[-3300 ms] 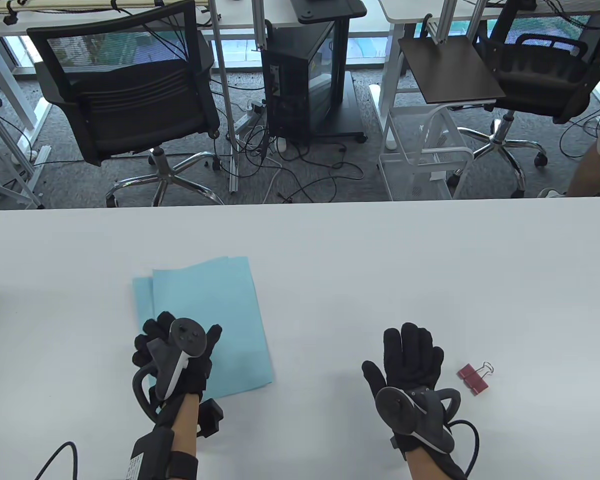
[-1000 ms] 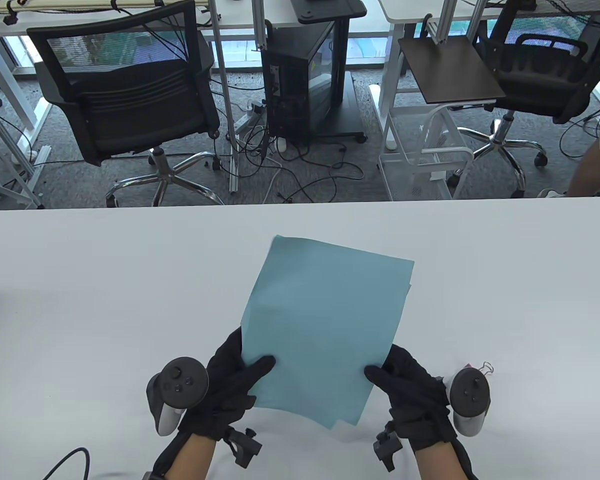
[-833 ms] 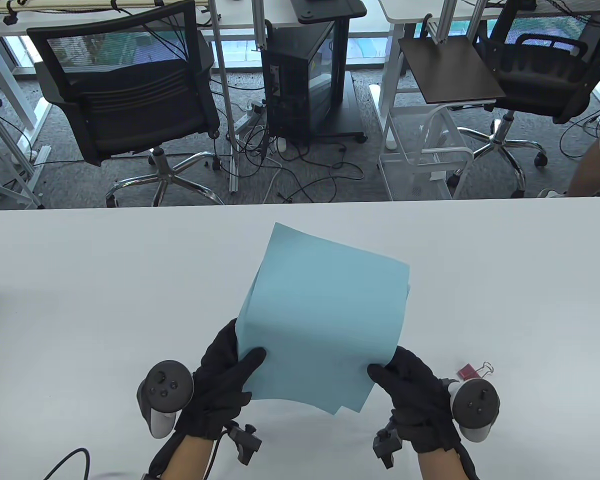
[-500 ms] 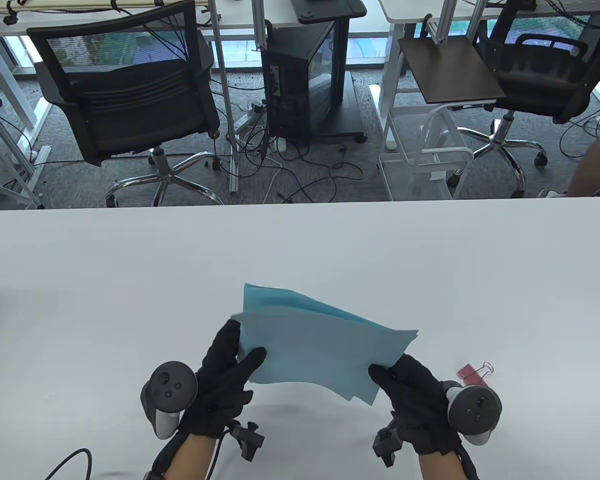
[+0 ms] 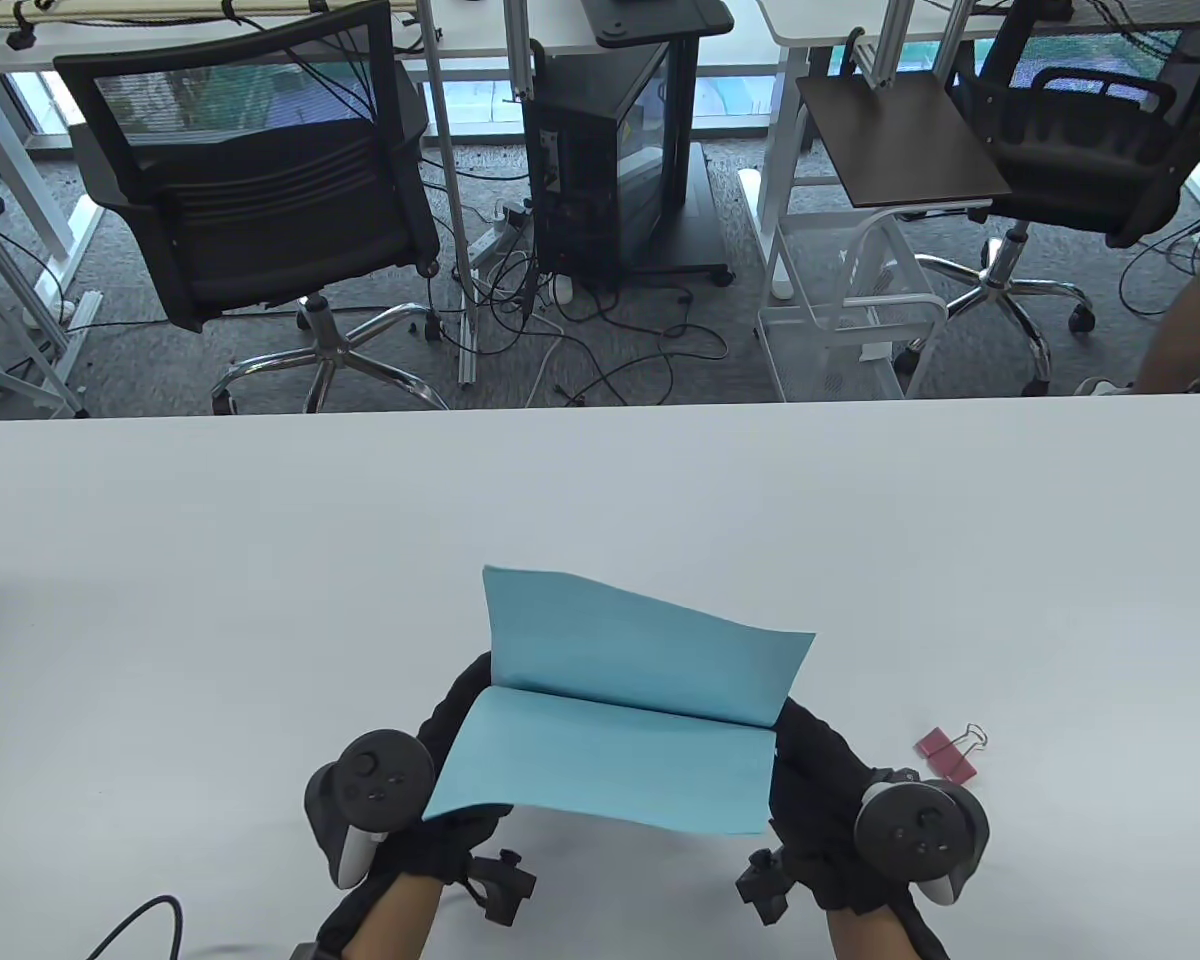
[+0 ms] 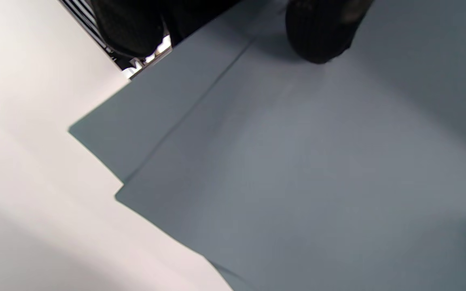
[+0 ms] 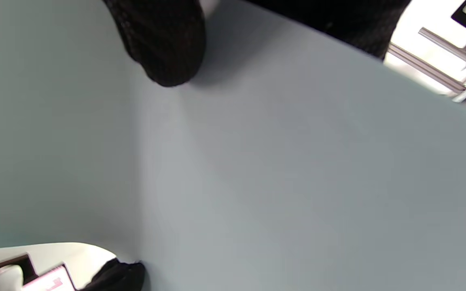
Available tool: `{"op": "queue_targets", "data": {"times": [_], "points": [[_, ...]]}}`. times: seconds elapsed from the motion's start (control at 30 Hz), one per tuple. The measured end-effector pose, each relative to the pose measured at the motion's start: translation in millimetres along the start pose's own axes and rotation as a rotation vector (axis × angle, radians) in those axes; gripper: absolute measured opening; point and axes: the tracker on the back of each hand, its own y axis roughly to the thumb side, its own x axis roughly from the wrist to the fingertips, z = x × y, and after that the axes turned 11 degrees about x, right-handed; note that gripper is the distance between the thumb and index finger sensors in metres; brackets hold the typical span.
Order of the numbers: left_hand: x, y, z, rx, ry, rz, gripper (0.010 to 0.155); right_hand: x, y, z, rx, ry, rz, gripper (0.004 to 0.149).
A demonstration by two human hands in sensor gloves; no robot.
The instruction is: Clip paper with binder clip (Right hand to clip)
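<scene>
Light blue paper sheets are held between both hands above the white table, bent along a crease so the far part stands up and the near part slopes toward me. My left hand holds the left edge; my right hand holds the right edge. In the left wrist view the sheets lie slightly offset under a gloved fingertip. In the right wrist view a fingertip presses on the paper. A red binder clip with wire handles lies on the table right of my right hand, untouched.
The table's far edge runs across the middle of the table view. Beyond it stand office chairs, a computer tower and a white wire cart. A black cable lies at the near left.
The sheets were lifted from the table's left side, brought to the centre by both hands, tipped upright, then lowered and bent along a crease. The binder clip has not moved.
</scene>
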Motion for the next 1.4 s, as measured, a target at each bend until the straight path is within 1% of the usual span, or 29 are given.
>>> {"op": "queue_targets", "data": {"times": [0.03,0.07,0.13,0.17,0.23,0.27,0.3,0.33,0.37,0.4,0.43,0.47,0.5,0.57,0.63,0.7,0.77,0.83,0.87,0.9,1.0,1.1,1.17,1.23,1.27,1.3,1.33,1.37,1.4], "points": [[0.4,-4.8,10.4,0.026,-0.049,-0.055,0.054,-2.1,-13.9,-6.8,-0.008,0.036,-0.081,0.050],[0.2,-8.0,17.0,0.050,-0.096,-0.104,0.053,-4.7,-22.1,-10.3,0.001,0.046,-0.124,0.051],[2.7,-2.7,15.1,-0.002,-0.117,-0.114,0.053,-2.4,-24.5,-12.4,0.079,0.013,-0.151,0.052],[2.2,2.1,9.5,-0.015,-0.102,-0.092,0.053,-0.3,-18.6,-8.5,0.067,-0.032,-0.117,0.052],[1.1,9.1,0.4,-0.026,-0.005,0.014,0.053,1.1,-7.3,-0.1,0.030,-0.052,-0.045,0.053],[0.5,11.0,-2.0,-0.034,0.014,0.039,0.052,0.9,-3.0,2.0,0.038,-0.056,-0.021,0.052],[0.0,12.1,-3.4,-0.049,0.028,0.017,0.051,0.8,0.5,2.1,0.050,-0.068,-0.011,0.051],[0.6,11.2,-1.2,-0.063,0.006,-0.003,0.051,0.7,-0.3,0.3,0.039,-0.065,-0.028,0.051],[2.2,6.4,5.6,-0.077,-0.047,-0.061,0.051,0.0,-6.4,-3.5,-0.004,-0.053,-0.088,0.051],[4.5,1.0,12.1,-0.078,-0.127,-0.113,0.054,-0.5,-16.2,-7.8,-0.038,-0.018,-0.162,0.052],[6.3,-8.3,22.0,-0.084,-0.275,-0.174,0.056,-2.2,-28.2,-12.3,-0.044,0.044,-0.235,0.052],[5.5,-13.1,25.1,-0.105,-0.315,-0.174,0.057,-4.3,-35.5,-13.7,-0.020,0.073,-0.273,0.053],[5.7,-15.7,25.8,-0.156,-0.267,-0.182,0.055,-4.6,-41.7,-14.0,0.052,0.051,-0.293,0.053],[8.3,-12.1,19.5,-0.194,-0.221,-0.152,0.052,-1.1,-38.4,-11.4,0.111,0.071,-0.259,0.052],[9.7,-7.4,11.0,-0.189,-0.168,-0.115,0.052,0.3,-33.8,-8.8,0.160,0.039,-0.236,0.054],[11.0,-4.5,2.9,-0.184,-0.117,-0.064,0.054,1.5,-32.7,-6.8,0.245,0.038,-0.216,0.060],[12.4,-4.0,-4.6,-0.219,-0.164,-0.027,0.055,1.4,-36.2,-5.3,0.331,0.059,-0.223,0.064],[12.9,-3.7,-13.8,-0.257,-0.178,-0.002,0.055,0.9,-40.3,-1.8,0.448,0.044,-0.221,0.069],[13.6,-3.6,-19.0,-0.236,-0.189,0.020,0.055,0.5,-42.1,2.4,0.523,-0.007,-0.213,0.071],[13.7,-3.6,-25.1,-0.175,-0.223,0.059,0.056,0.4,-44.1,8.1,0.588,-0.059,-0.202,0.071],[12.4,-0.6,-38.8,-0.002,-0.255,0.116,0.054,-0.9,-47.7,22.6,0.654,-0.100,-0.185,0.076],[7.2,14.4,-54.4,0.193,-0.167,0.153,0.051,-2.1,-46.0,34.8,0.567,-0.163,-0.181,0.080],[3.1,26.1,-62.6,0.291,-0.113,0.191,0.049,-1.2,-39.0,38.5,0.468,-0.177,-0.172,0.087],[-2.9,40.6,-70.8,0.433,-0.071,0.238,0.047,0.1,-28.9,40.4,0.223,-0.154,-0.161,0.095],[-7.5,49.8,-75.1,0.540,-0.038,0.268,0.045,1.2,-22.7,40.9,0.052,-0.116,-0.130,0.098],[-11.7,57.6,-77.9,0.631,-0.016,0.301,0.044,2.4,-17.5,40.5,-0.052,-0.067,-0.103,0.100],[-15.2,64.1,-79.6,0.691,-0.001,0.330,0.044,3.7,-12.2,39.1,-0.116,-0.005,-0.075,0.103],[-19.2,71.9,-81.0,0.744,0.004,0.364,0.043,5.1,-6.8,36.4,-0.134,0.063,-0.050,0.106],[-21.5,76.2,-81.3,0.764,0.001,0.386,0.043,5.9,-3.8,34.2,-0.124,0.101,-0.034,0.107]]}}
